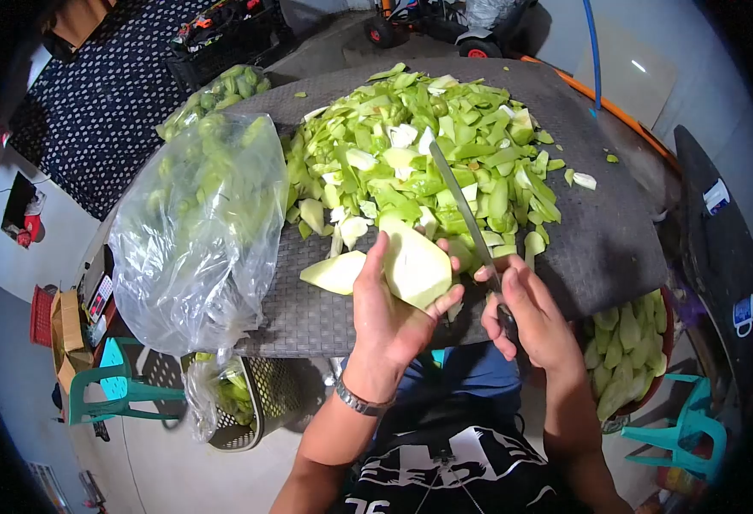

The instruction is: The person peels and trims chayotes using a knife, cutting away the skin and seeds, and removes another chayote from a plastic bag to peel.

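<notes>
My left hand [389, 300] is closed around a pale green chayote half [417, 264], its flat cut face turned up. Another chayote piece [334, 272] shows just left of that hand's thumb; whether it touches the hand I cannot tell. In my right hand [522, 313] is a knife [458, 193], gripped by its dark handle, the long narrow blade pointing up and away over the pile. Blade and chayote half are apart. Beyond both hands, a large heap of green peelings and scraps [428, 146] covers the middle of the dark woven-pattern tabletop [599, 248].
A clear plastic bag [197, 231] of green vegetables stands on the table's left, with another bag [231, 86] behind it. Below right, a red-rimmed tub holds peeled chayotes [629, 347]. A plastic basket [274, 398] sits below left. Teal chairs [119, 377] flank the table.
</notes>
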`<state>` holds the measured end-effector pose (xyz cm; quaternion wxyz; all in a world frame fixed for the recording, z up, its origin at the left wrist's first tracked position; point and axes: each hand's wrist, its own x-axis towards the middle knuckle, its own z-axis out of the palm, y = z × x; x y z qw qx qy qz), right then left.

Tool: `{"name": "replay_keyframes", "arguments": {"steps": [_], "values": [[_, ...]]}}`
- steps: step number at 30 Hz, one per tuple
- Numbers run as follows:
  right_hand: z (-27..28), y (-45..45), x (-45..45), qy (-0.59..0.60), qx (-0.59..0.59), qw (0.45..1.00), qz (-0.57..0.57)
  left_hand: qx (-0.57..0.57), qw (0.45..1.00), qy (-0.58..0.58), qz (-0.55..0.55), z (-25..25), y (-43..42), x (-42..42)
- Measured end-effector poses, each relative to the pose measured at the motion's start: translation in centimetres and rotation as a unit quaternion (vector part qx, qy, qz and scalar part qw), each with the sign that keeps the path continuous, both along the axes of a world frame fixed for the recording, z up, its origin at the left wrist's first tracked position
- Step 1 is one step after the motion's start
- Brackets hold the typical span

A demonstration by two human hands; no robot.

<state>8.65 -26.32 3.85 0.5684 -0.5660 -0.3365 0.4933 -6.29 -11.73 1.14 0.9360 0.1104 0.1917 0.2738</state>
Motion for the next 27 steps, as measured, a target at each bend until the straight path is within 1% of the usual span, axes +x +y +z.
{"name": "replay_keyframes", "arguments": {"steps": [1,2,3,4,5,6,8,9,12,13,17,19,23,25,27], "values": [[0.3,-0.6,-0.3,-0.011,-0.021,1.0,0.004,0.016,0.998,-0.062,-0.023,-0.6,0.5,-0.1],[0.3,-1.2,-0.6,-0.024,-0.039,0.999,0.009,0.019,0.998,-0.063,-0.002,-0.8,0.7,0.1],[-0.3,-1.6,-0.9,-0.104,-0.027,0.994,0.005,0.021,0.998,-0.063,0.018,-0.4,0.7,0.4],[-0.8,-1.9,-1.5,-0.21,-0.005,0.978,-0.009,0.021,0.997,-0.061,0.039,-0.3,0.6,0.6],[-0.8,-2.3,-1.8,-0.272,0.004,0.962,0.008,0.031,0.993,-0.11,0.037,-0.9,0.7,0.6],[-0.8,-2.7,-2.2,-0.331,0.013,0.943,0.026,0.026,0.99,-0.135,0.036,-0.8,0.5,0.5],[-1.1,-3.0,-2.9,-0.346,0.003,0.938,0.032,0.02,0.982,-0.186,0.032,-0.1,0.3,0.7],[-1.3,-3.0,-3.4,-0.348,0.0,0.937,0.024,0.001,0.982,-0.182,0.045,0.6,-0.1,0.8],[-1.5,-3.6,-4.1,-0.387,-0.019,0.922,0.009,0.04,0.961,-0.272,-0.018,-1.6,0.6,1.0],[-1.2,-3.7,-4.5,-0.402,-0.022,0.915,0.0,0.031,0.973,-0.229,0.0,-1.5,0.3,1.1],[-0.7,-4.0,-4.8,-0.432,-0.074,0.899,-0.018,0.045,0.981,-0.183,0.035,-1.6,-0.1,1.0],[-0.6,-4.1,-4.6,-0.423,-0.077,0.903,-0.011,0.048,0.985,-0.156,0.057,-1.3,-0.3,1.1],[-0.7,-4.3,-4.7,-0.424,-0.084,0.902,-0.011,0.047,0.982,-0.158,0.091,-1.2,-0.5,1.2],[-0.6,-4.4,-4.8,-0.433,-0.107,0.895,-0.003,0.046,0.98,-0.159,0.108,-1.1,-0.5,1.3],[-0.7,-4.4,-4.8,-0.442,-0.116,0.889,-0.001,0.057,0.982,-0.14,0.117,-1.1,-0.7,1.4]]}}
